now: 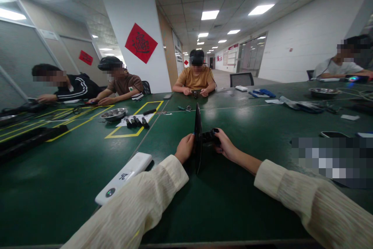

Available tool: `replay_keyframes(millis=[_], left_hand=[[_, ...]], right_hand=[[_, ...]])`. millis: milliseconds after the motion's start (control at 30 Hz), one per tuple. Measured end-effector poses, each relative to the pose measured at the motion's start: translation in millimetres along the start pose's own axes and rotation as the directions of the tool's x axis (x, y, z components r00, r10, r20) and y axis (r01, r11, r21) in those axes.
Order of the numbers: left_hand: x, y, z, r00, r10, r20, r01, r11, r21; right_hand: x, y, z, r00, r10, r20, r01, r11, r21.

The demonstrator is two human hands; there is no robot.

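A thin black panel (198, 144) stands upright above the green table, seen almost edge-on. My left hand (185, 148) is closed on its left face, with the fingertips hidden behind it. On the panel's right side a short black bracket-like part (208, 136) sticks out. My right hand (225, 144) is wrapped round the outer end of this part. Whether the part is fixed to the panel or only pressed against it, I cannot tell. Left of my left hand lies a white power bank (124, 179) with a small lit display.
Several black parts (136, 122) lie on white paper inside yellow tape, beside a metal bowl (114, 114). Pliers (184, 108) lie farther ahead. Another metal bowl (325, 92) and blue gloves (262, 93) are at the right. Several people sit around the table (233, 210).
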State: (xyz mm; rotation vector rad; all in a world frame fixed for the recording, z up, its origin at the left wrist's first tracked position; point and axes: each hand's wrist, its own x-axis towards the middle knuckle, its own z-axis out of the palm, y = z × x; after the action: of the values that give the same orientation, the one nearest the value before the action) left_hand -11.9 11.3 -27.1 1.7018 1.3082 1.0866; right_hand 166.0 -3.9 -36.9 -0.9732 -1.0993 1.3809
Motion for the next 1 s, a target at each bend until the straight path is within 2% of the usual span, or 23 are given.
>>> replay_keyframes(millis=[233,867,1000], left_hand=[[1.0,1.6,-0.5,1.000,-0.021,0.016,0.020,0.999,0.041],[1.7,-4.2,-0.4,0.998,0.048,0.049,-0.052,0.995,0.079],[1.6,-3.7,-0.5,0.999,0.024,0.042,-0.027,0.997,0.074]], right_hand=[[-0.3,-0.1,-0.3,1.000,0.008,0.004,-0.008,1.000,0.012],[0.9,2.2,-1.2,1.000,-0.013,0.022,0.013,1.000,0.015],[3.0,4.3,-2.5,1.000,-0.009,0.005,0.009,1.000,0.010]])
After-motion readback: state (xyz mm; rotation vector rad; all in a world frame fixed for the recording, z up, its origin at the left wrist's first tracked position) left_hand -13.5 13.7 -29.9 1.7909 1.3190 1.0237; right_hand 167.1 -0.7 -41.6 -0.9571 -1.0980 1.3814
